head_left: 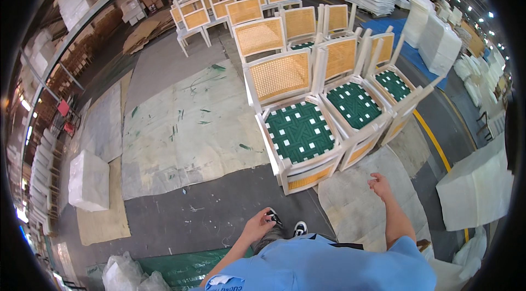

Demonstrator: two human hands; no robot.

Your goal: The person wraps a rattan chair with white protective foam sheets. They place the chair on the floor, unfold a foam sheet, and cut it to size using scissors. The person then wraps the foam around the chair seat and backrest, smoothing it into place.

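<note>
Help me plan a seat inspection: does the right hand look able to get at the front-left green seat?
Probably yes, perhaps with a small lean or step: the right hand looks empty, and nothing covers the green seat; only the pale chair frame edges it.

Shirt: plain light blue cloth (pixel 339 269), softly creased.
Right sleeve: short (pixel 408 255), the same blue as the shirt, ending above the elbow.
Shirt marking: dark lettering (pixel 233 287) on the shirt's left part, with a small white patch (pixel 222 279) just beside it.
Dark strip: black, narrow and flat (pixel 348 245), along the shirt's front edge.
Trousers: dark greyish (pixel 268 241), showing just beyond the shirt's front edge.
Shoes: black with white parts (pixel 299 229), farther beyond the shirt than the trousers.
Forearms: bare (pixel 399 220), either side of the shirt.
</note>
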